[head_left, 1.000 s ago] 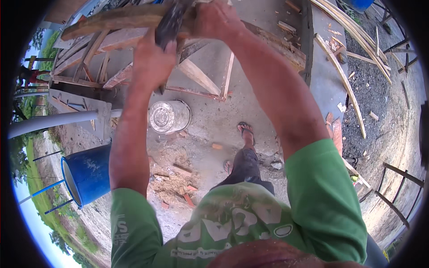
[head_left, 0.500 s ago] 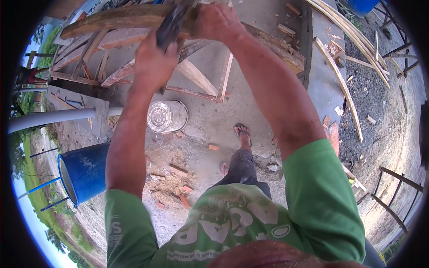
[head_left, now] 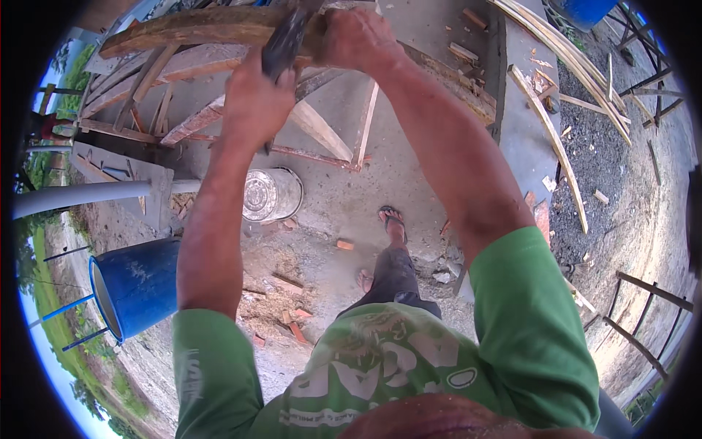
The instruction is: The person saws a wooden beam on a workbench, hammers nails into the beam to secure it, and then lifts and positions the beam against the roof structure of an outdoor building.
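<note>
My left hand is wrapped around a dark tool with a broad blackish upper part; its narrow lower end pokes out below my fist. What kind of tool it is I cannot make out. Close by on the right, my right hand is closed at a long wooden beam, fingers bent; whatever it grips is hidden. The beam runs across the top of the view, behind both hands, and continues to the right past my forearm. Under it stand slanted wooden pieces.
A whitish bucket sits upside down on the concrete floor beyond my feet. A blue drum lies at left, near a grey pipe. Long wood strips lie at right. Brick and wood scraps litter the ground.
Both hands keep their hold and stay close to the same place at the beam. The view has shifted slightly, so the surroundings appear a little to the left.
</note>
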### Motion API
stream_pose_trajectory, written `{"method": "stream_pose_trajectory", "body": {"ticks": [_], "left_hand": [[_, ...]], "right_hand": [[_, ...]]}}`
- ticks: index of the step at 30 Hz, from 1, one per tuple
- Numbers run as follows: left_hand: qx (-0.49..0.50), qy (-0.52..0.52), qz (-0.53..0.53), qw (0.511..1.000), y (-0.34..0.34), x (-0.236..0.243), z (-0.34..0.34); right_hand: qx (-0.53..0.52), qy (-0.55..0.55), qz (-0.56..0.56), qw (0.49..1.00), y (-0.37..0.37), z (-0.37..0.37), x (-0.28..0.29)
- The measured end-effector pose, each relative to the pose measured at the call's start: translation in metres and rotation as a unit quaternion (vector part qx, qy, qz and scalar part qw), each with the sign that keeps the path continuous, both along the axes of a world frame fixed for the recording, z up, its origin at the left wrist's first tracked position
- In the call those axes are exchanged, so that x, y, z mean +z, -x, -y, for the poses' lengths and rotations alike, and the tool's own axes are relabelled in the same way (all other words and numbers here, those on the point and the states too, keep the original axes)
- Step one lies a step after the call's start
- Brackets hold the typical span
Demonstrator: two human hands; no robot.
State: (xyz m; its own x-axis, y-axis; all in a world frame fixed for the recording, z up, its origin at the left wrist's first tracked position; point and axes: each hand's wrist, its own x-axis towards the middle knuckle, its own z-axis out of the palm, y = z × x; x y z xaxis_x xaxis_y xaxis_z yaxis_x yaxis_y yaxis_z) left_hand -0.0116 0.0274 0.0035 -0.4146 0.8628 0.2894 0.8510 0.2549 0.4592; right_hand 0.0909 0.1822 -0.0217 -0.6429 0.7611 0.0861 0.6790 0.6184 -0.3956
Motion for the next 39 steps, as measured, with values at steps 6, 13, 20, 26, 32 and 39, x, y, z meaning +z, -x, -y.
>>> {"method": "stream_pose_trajectory", "body": {"ticks": [6, 13, 20, 26, 32, 39], "left_hand": [[-0.026, 0.070, 0.109, 0.991, -0.011, -0.027, 0.172], [-0.015, 0.065, 0.063, 0.996, -0.010, -0.015, 0.118], [0.016, 0.071, 0.070, 0.995, -0.017, -0.026, 0.107], [0.022, 0.079, 0.165, 0.983, -0.031, -0.022, 0.237], [-0.011, 0.024, 0.018, 0.999, 0.006, -0.011, 0.023], [0.071, 0.122, 0.181, 0.973, -0.027, -0.018, 0.268]], "right_hand": [[-0.046, -0.014, 0.049, 0.998, -0.036, -0.030, -0.022], [-0.028, -0.036, 0.040, 0.998, -0.028, -0.019, -0.017], [-0.045, -0.006, 0.052, 0.998, -0.028, -0.022, -0.009], [-0.044, -0.003, 0.076, 0.996, -0.040, -0.017, -0.004], [-0.015, -0.006, 0.015, 1.000, -0.001, -0.001, -0.003], [-0.048, -0.005, 0.071, 0.996, -0.030, -0.016, -0.006]]}}
